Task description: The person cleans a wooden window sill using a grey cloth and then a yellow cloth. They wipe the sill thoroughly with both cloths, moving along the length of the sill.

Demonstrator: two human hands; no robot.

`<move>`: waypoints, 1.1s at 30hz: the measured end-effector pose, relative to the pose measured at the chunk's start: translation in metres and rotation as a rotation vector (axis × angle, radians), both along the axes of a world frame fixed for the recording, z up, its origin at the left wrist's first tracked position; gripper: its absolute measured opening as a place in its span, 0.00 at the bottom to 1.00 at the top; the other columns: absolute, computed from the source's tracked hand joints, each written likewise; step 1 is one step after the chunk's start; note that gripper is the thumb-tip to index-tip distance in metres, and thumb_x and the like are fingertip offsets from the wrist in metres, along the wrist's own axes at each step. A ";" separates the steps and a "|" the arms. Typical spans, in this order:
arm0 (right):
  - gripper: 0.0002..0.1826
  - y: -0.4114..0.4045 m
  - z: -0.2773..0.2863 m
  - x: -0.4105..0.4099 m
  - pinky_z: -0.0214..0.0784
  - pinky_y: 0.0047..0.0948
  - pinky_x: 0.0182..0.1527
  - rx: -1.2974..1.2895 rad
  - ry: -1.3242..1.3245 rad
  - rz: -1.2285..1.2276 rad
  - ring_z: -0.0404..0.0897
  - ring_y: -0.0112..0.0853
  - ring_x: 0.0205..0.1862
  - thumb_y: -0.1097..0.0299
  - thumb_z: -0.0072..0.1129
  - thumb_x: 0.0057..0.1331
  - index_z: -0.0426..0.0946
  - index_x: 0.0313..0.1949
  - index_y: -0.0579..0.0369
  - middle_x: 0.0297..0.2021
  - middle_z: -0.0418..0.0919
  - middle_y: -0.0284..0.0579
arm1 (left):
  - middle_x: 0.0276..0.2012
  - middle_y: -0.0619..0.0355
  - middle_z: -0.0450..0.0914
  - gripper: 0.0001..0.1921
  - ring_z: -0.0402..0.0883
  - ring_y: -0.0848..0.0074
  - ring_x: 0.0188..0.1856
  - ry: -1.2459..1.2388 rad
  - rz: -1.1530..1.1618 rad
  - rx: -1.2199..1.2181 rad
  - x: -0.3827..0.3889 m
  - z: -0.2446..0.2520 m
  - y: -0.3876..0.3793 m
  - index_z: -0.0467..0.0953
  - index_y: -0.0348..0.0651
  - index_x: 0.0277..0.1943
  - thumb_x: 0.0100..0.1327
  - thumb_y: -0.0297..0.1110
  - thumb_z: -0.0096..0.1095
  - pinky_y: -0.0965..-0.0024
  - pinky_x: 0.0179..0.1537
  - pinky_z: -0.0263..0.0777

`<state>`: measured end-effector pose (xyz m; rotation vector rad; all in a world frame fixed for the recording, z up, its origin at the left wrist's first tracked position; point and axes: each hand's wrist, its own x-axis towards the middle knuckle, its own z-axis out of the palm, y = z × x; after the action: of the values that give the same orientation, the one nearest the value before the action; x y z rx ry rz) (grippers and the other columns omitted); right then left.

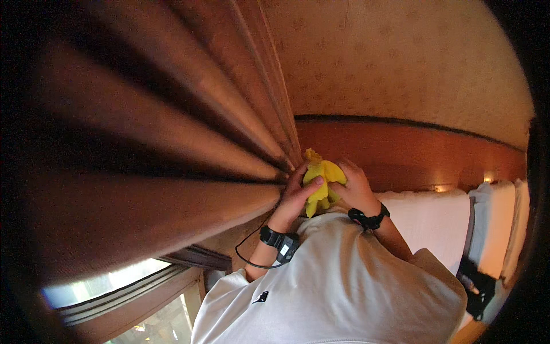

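A crumpled yellow cloth [316,182] is held between both hands, in front of the white shirt. My left hand [299,189] grips its left side, the thumb lying across the front of the cloth. From the right, my right hand [355,185] holds the other side, with the fingers partly hidden behind the cloth. Each wrist wears a black strapped device, and a thin black cable loops from the left one. Close beside my left hand hang the gathered folds of a brown curtain [206,150].
Patterned wallpaper [386,60] rises above a reddish-brown wooden panel [408,150]. At the right, white sheets or cloths [434,223] lie or hang alongside several folded-looking fabrics and a black item [478,288]. A window frame [124,296] is at the lower left.
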<state>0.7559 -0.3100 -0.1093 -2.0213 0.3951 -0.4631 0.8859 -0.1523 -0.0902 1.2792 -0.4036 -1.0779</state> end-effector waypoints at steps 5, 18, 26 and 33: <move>0.26 -0.046 -0.005 0.024 0.79 0.49 0.52 -0.114 0.000 0.157 0.83 0.59 0.51 0.70 0.69 0.59 0.80 0.58 0.58 0.50 0.82 0.59 | 0.68 0.56 0.76 0.30 0.73 0.72 0.69 0.059 0.287 0.051 -0.002 0.004 -0.024 0.67 0.38 0.76 0.77 0.38 0.65 0.68 0.70 0.67; 0.27 -0.167 -0.014 0.005 0.79 0.52 0.50 -0.039 0.177 0.492 0.84 0.61 0.46 0.63 0.67 0.61 0.79 0.59 0.59 0.44 0.85 0.63 | 0.58 0.51 0.83 0.22 0.80 0.71 0.61 -0.203 0.344 0.211 -0.048 0.013 -0.136 0.75 0.36 0.68 0.81 0.42 0.57 0.67 0.63 0.72; 0.19 -0.193 -0.019 0.029 0.78 0.41 0.52 -0.060 0.484 1.100 0.86 0.45 0.49 0.63 0.66 0.66 0.82 0.55 0.56 0.50 0.88 0.54 | 0.48 0.38 0.86 0.26 0.85 0.44 0.49 -0.626 -0.045 0.646 -0.074 0.078 -0.132 0.79 0.42 0.59 0.81 0.57 0.48 0.51 0.52 0.77; 0.22 -0.110 0.008 0.081 0.78 0.44 0.55 -0.097 0.455 1.433 0.86 0.48 0.53 0.62 0.71 0.62 0.83 0.55 0.52 0.51 0.88 0.52 | 0.43 0.35 0.86 0.26 0.86 0.42 0.47 -0.538 0.369 0.604 -0.088 0.097 -0.054 0.80 0.37 0.51 0.81 0.55 0.48 0.47 0.50 0.78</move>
<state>0.8368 -0.4197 -0.1017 -1.9476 -0.8294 0.8711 0.7979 -0.2061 0.0064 2.1009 -0.2237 -0.5351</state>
